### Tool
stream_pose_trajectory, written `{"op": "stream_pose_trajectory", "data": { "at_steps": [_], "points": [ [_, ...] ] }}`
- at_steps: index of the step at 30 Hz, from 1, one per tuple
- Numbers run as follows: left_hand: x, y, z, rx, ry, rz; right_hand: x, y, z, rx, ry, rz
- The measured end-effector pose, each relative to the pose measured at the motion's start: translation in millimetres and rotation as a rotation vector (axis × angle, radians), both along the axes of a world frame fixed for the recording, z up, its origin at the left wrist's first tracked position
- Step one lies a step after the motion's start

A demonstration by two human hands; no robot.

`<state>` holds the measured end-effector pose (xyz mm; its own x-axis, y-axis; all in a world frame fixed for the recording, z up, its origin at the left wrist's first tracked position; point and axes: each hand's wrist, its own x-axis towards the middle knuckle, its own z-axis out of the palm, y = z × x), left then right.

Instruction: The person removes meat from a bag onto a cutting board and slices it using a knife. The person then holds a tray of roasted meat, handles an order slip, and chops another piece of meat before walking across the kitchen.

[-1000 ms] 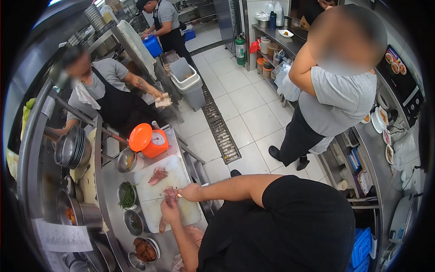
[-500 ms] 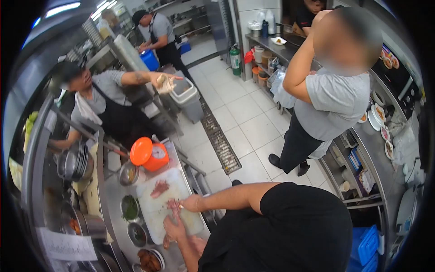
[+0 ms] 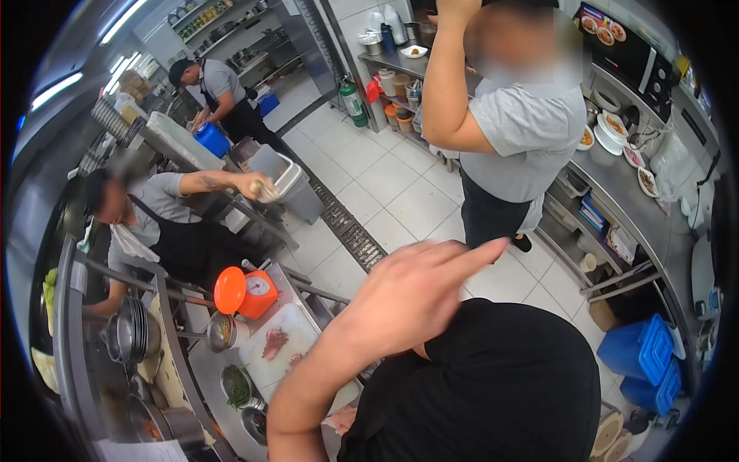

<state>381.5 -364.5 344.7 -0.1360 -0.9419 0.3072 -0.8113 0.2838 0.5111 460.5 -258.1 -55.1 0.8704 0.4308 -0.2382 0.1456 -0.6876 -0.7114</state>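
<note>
My left hand [image 3: 416, 289] is raised close to the camera, above the floor and my black sleeve. Its index finger stretches to the right, the other fingers are blurred and partly bent, and it holds nothing. The left forearm covers my right hand and much of the white cutting board [image 3: 264, 367]. A piece of raw meat [image 3: 275, 343] lies on the board, with a smaller bit [image 3: 296, 359] beside the forearm. More pink meat [image 3: 341, 420] shows near my body. No knife can be seen.
An orange scale [image 3: 257, 295] stands beyond the board, with metal bowls [image 3: 236, 385] to its left side. A co-worker [image 3: 169, 223] at the left reaches over a grey bin [image 3: 296, 196]. Another person [image 3: 519, 138] stands at the right with a raised arm. Blue containers [image 3: 639, 346] are at the right.
My left hand has left the meat and risen toward the camera, its index finger extended. My right hand has become hidden behind the left arm. The whole view has shifted and tilted.
</note>
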Motion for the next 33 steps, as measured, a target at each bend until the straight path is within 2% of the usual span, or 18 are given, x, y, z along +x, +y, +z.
{"op": "stream_pose_trajectory", "data": {
  "at_steps": [4, 6, 9, 10, 12, 14, 15, 17, 19, 22, 25, 28, 31, 33],
  "points": [
    [-12, -16, 16, -0.066, -0.121, 0.034, -1, 0, -1, 0.002, -0.001, -0.009],
    [2, 4, -3, -0.044, -0.043, 0.135, -3, 2, -2, 0.019, 0.001, -0.018],
    [40, 67, -71, 0.089, 0.135, 0.393, 5, 10, -4, 0.077, -0.042, -0.021],
    [47, 98, -96, 0.108, 0.341, 0.541, 5, 11, -1, 0.13, -0.113, -0.031],
    [62, 175, -166, 0.093, 0.605, 0.848, 5, 22, 6, 0.295, -0.427, -0.103],
    [57, 254, -232, 0.061, 0.868, 1.147, 10, 27, 2, 0.207, -0.279, -0.095],
    [48, 282, -251, 0.027, 0.943, 1.282, 16, 30, 2, 0.019, 0.056, -0.008],
    [19, 314, -247, 0.329, 0.902, 1.735, 21, 38, -10, -0.013, 0.066, -0.012],
    [1, 382, -316, 0.476, 0.274, 1.811, 21, 36, -13, 0.006, 0.082, -0.037],
    [-21, 406, -339, 0.606, 0.198, 1.905, 18, 33, -9, -0.063, -0.066, 0.062],
    [-13, 395, -340, 0.885, 0.254, 1.989, 18, 31, -3, -0.08, -0.045, 0.075],
    [-1, 387, -354, 1.038, 0.298, 1.941, 18, 35, -6, -0.053, 0.002, 0.018],
    [6, 360, -339, 1.232, 0.285, 1.947, 19, 34, -5, -0.093, -0.047, 0.08],
    [6, 359, -338, 1.219, 0.28, 1.973, 18, 37, -5, -0.079, -0.034, 0.056]
  ]
}}
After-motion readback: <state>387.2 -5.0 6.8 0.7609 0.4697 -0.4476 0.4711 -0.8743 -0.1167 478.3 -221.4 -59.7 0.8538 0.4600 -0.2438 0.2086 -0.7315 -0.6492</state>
